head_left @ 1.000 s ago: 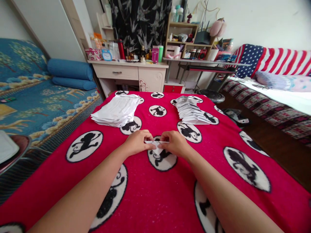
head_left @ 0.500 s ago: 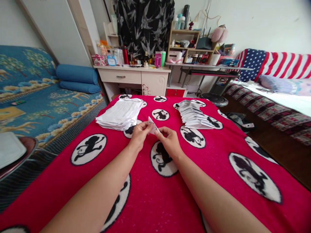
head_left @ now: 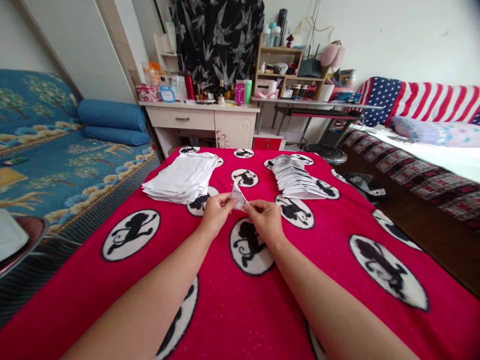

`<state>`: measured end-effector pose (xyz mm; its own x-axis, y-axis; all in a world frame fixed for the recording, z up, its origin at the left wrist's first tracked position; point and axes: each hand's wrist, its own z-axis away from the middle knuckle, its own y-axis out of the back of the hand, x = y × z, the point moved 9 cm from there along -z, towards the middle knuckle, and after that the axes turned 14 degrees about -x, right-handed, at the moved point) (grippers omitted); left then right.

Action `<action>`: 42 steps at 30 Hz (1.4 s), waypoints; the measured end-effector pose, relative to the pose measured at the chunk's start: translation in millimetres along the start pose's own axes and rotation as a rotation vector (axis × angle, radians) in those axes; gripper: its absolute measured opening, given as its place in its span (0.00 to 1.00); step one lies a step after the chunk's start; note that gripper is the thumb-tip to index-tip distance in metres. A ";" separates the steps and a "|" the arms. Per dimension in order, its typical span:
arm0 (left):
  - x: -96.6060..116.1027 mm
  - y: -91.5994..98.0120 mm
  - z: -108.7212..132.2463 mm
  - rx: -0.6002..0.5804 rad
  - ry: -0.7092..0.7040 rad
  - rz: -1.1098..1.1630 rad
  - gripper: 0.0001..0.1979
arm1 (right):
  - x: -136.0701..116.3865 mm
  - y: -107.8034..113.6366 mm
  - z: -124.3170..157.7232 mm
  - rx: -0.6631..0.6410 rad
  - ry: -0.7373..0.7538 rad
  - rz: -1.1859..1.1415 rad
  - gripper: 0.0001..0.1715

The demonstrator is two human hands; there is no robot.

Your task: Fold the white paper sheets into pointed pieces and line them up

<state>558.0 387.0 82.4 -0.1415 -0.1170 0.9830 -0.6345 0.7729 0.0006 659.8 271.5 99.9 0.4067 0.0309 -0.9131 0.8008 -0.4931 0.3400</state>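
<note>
A small folded piece of white paper [head_left: 238, 196] with a pointed top is held up between my two hands over the red cloth. My left hand [head_left: 217, 214] pinches its left side between thumb and fingers. On its lower right edge, my right hand [head_left: 265, 218] grips with thumb and fingertips; part of the paper is hidden behind the fingers. Beyond my left hand lies a stack of white paper sheets [head_left: 182, 176]. Past my right hand a row of folded papers [head_left: 297, 177] leans in an overlapping line.
The red cloth [head_left: 232, 310] with black monkey figures in white ovals covers the surface under my hands. Behind it stands a cream desk [head_left: 187, 119] with bottles. A blue sofa [head_left: 78, 165] is at left, a bed [head_left: 431, 150] at right, and a round black stool [head_left: 324, 152] nearby.
The folded paper's face has opened more to view, and my hands have shifted slightly apart. The whole scene has slid a little to the left as the camera turned.
</note>
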 end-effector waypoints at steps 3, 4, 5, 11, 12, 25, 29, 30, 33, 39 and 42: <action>-1.5 5.8 1.4 0.049 0.008 -0.012 0.15 | -4.7 -8.2 -0.1 -0.066 0.024 0.001 0.19; -1.7 6.5 1.6 0.054 0.010 -0.001 0.15 | -6.8 -11.8 -0.2 -0.097 0.038 -0.015 0.22; -1.9 6.5 1.6 0.052 0.013 0.015 0.16 | -8.5 -15.5 -0.5 -0.129 0.049 -0.044 0.25; -1.9 3.2 0.8 0.025 0.027 0.059 0.18 | -4.8 -27.0 -4.2 -0.234 0.030 -0.238 0.28; -2.2 3.2 0.9 0.024 0.029 0.056 0.18 | -2.9 -27.2 -4.8 -0.234 0.023 -0.251 0.27; -4.1 3.6 -1.1 0.005 -0.042 -0.111 0.15 | 4.3 -19.7 -7.4 -0.167 -0.057 -0.164 0.20; -0.4 -5.9 -1.4 -0.083 -0.086 -0.180 0.18 | 7.7 -14.4 -7.6 -0.134 -0.098 -0.162 0.17; 2.7 -8.8 -0.9 -0.113 -0.110 -0.183 0.22 | 9.3 -12.8 -7.7 -0.130 -0.112 -0.154 0.16; 21.5 -16.8 3.7 -0.193 -0.238 -0.324 0.31 | 13.6 -10.9 -8.7 -0.168 -0.156 -0.166 0.13; 52.6 -28.4 17.5 -0.271 -0.470 -0.728 0.20 | 14.4 -10.8 -11.0 -0.297 -0.178 -0.181 0.12; 56.4 -30.1 20.3 -0.288 -0.493 -0.819 0.14 | 16.5 -5.7 -12.2 -0.288 -0.164 -0.135 0.13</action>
<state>553.7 344.5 134.1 -0.0840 -0.8770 0.4731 -0.4783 0.4519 0.7530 667.3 285.4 85.7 0.2315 -0.0728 -0.9701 0.9430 -0.2281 0.2422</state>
